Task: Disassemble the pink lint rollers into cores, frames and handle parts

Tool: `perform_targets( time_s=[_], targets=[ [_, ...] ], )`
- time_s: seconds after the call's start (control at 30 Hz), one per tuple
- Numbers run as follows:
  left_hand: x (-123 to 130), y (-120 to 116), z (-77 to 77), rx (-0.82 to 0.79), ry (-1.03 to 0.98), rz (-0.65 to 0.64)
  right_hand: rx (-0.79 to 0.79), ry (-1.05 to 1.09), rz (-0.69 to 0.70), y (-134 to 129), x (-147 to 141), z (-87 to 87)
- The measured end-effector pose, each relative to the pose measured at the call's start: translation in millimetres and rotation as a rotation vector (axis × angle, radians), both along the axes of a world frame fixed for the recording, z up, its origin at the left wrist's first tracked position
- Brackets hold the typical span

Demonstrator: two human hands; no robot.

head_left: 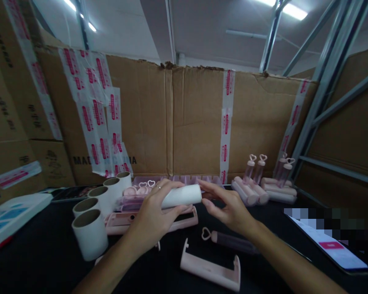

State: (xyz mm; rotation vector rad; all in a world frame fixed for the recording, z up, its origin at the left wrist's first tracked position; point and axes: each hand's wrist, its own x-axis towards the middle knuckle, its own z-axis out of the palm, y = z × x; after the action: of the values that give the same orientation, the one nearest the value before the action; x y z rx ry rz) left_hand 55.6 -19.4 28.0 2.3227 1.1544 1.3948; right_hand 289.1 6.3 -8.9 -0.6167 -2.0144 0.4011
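A white cylindrical roll (182,196) is held nearly level in my left hand (155,216), fingers over the top and thumb beneath. My right hand (228,205) is at the roll's right end, thumb and fingers spread; whether the fingertips touch it I cannot tell. Below the hands lies a pink bracket-shaped plastic piece (210,269) with upright ends. Between it and my right forearm is a translucent tube with a heart-shaped handle (233,241), partly hidden by the arm. Behind my left hand, a longer pink plastic casing (119,223) is partly covered.
Several hollow white rolls (90,237) stand in a line at the left. Pink cylinders and upright heart-handled tubes (259,171) sit at the back right. A lit phone (343,253) lies far right, a white tray (15,218) far left. Cardboard (196,134) walls the back.
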Motion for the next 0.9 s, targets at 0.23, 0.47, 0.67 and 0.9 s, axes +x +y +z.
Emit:
perform_targets(
  time_s=[0.23, 0.47, 0.67, 0.9],
  targets=[
    [2.4, 0.4, -2.7, -0.022, -0.021, -0.034, 0.034, -0.081, -0.035, -2.9, 0.1, 8.5],
    [6.2, -2.3, -9.5, -0.053, -0.034, -0.07, 0.115, -0.078, -0.124, -5.3, -2.1, 7.5],
    [5.4, -0.7, -7.3, -0.03, -0.04, -0.049, 0.098, -0.053, -0.075, -7.7, -2.3, 10.2],
    [2.9, 0.4, -8.0, -0.006, -0.027, -0.041, 0.058, -0.059, -0.045, -5.3, 2.1, 9.4]
  ],
)
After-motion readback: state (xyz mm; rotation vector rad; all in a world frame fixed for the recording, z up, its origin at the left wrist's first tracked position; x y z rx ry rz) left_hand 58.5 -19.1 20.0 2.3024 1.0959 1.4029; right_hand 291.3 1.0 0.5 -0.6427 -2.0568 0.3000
